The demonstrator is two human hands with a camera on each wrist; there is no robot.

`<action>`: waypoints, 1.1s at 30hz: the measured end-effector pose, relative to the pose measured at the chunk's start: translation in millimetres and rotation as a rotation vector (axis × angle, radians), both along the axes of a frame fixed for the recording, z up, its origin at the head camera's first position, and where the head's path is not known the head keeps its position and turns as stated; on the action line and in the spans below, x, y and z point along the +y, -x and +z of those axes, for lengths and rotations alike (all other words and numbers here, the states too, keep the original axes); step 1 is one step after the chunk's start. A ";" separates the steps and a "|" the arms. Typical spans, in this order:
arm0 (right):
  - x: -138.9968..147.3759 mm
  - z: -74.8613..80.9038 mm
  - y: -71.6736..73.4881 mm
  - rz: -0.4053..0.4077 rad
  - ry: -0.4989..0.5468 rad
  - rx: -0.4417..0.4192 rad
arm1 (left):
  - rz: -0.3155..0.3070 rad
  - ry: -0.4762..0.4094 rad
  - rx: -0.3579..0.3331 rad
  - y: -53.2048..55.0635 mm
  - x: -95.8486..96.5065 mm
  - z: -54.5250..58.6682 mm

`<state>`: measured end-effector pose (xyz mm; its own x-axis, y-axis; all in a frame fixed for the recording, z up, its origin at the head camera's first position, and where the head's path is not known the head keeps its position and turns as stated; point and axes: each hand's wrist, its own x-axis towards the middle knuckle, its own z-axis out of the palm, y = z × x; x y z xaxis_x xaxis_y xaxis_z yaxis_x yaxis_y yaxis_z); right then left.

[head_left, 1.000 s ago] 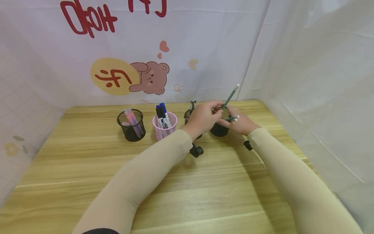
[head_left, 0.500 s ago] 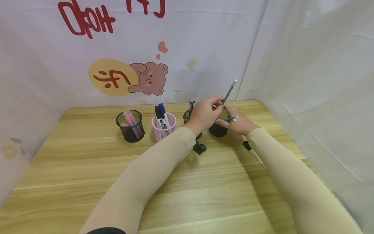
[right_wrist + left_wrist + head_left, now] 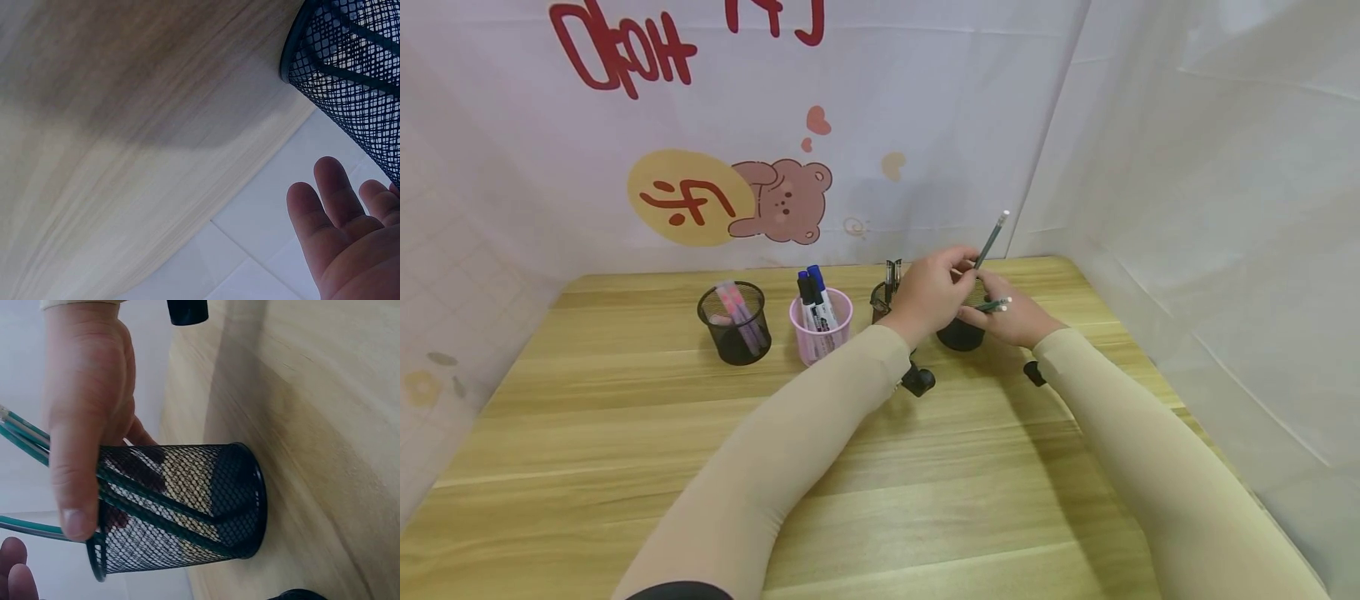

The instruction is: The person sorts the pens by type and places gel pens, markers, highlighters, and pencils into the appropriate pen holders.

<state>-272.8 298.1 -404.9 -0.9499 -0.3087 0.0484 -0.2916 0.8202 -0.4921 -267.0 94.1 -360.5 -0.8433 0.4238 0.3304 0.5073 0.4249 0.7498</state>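
Note:
In the head view my left hand [image 3: 934,287] pinches a green pencil [image 3: 992,238] whose white eraser end points up. This hand is over a black mesh pen holder [image 3: 961,335]. On the right side of that holder, my right hand [image 3: 1017,314] grips it, thumb across the rim. Two more green pencils [image 3: 996,305] lean out past the thumb; their lower lengths show through the mesh in the left wrist view. There, only my left fingertips [image 3: 19,575] show, beside the held pencil [image 3: 34,529]. The right wrist view has my right fingers [image 3: 332,194] beside the mesh.
Left along the table [image 3: 865,500] stand a black mesh holder [image 3: 741,350] with pink-patterned pens, a pink holder [image 3: 812,343] with markers, and another mesh holder [image 3: 880,307] with pens, partly behind my left hand. A printed curtain [image 3: 925,125] hangs behind.
My left hand has shifted slightly right with the pencil, whose eraser end rose a little and then dipped. My right hand and the pen holder hold their place; the head view shifted slightly.

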 end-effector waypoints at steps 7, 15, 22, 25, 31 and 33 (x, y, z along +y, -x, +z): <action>-0.6 0.2 -0.7 -0.007 0.015 -0.001 | 0.010 0.065 -0.012 1.3 0.0 -6.4; 1.0 0.9 -0.8 -0.016 0.018 -0.050 | -0.012 0.130 -0.047 1.2 -1.7 -8.3; 0.4 2.8 -2.2 -0.029 0.009 -0.047 | -0.018 0.122 -0.045 0.2 -4.1 -9.0; 0.6 2.9 -2.4 -0.035 0.001 -0.047 | -0.026 0.105 -0.045 -0.7 -5.7 -9.7; 1.7 1.5 -1.1 -0.052 -0.010 -0.067 | -0.054 0.102 -0.015 -4.4 -12.5 -9.9; 2.0 0.8 -0.3 -0.055 -0.008 -0.071 | -0.062 0.115 0.000 -6.8 -16.3 -7.8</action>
<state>-272.5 300.1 -404.0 -0.9664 -0.2560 -0.0217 -0.2106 0.8379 -0.5035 -260.2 77.8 -368.3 -0.8143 0.5104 0.2764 0.5351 0.4756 0.6982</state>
